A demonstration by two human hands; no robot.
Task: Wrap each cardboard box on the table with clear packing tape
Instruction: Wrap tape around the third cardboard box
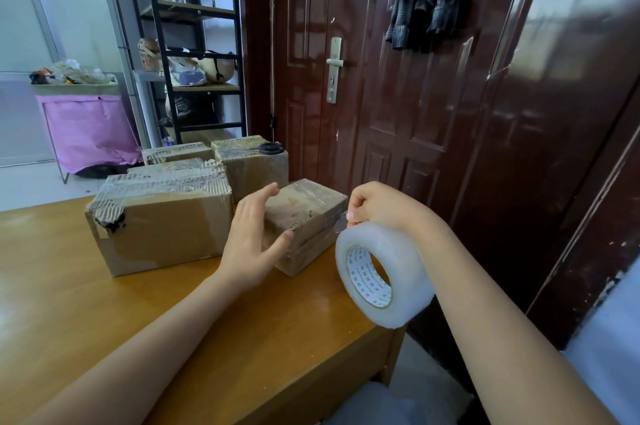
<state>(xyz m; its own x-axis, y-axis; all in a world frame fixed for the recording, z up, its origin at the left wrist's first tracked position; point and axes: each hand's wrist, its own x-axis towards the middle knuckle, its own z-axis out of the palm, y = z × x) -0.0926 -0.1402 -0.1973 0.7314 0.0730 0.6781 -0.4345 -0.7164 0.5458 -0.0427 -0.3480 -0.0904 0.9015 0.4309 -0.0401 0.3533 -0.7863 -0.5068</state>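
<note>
A small cardboard box (306, 217) stands on the wooden table (104, 303) near its right edge. My left hand (254, 241) presses against the box's left side with straight fingers. My right hand (377, 205) is at the box's right side, with fingers curled, and pinches the free end of clear tape. The roll of clear packing tape (382, 274) hangs round my right wrist. A large box (159, 220) with torn, taped edges sits just left of the small one. Behind them stand a taller box (256, 165) and two flatter boxes (176, 153).
A black round object (272, 148) lies on the taller box. A dark red door (398, 78) stands close behind the table's right edge. A black shelf rack (194, 44) and a pink-lined bin (86, 127) are at the back left.
</note>
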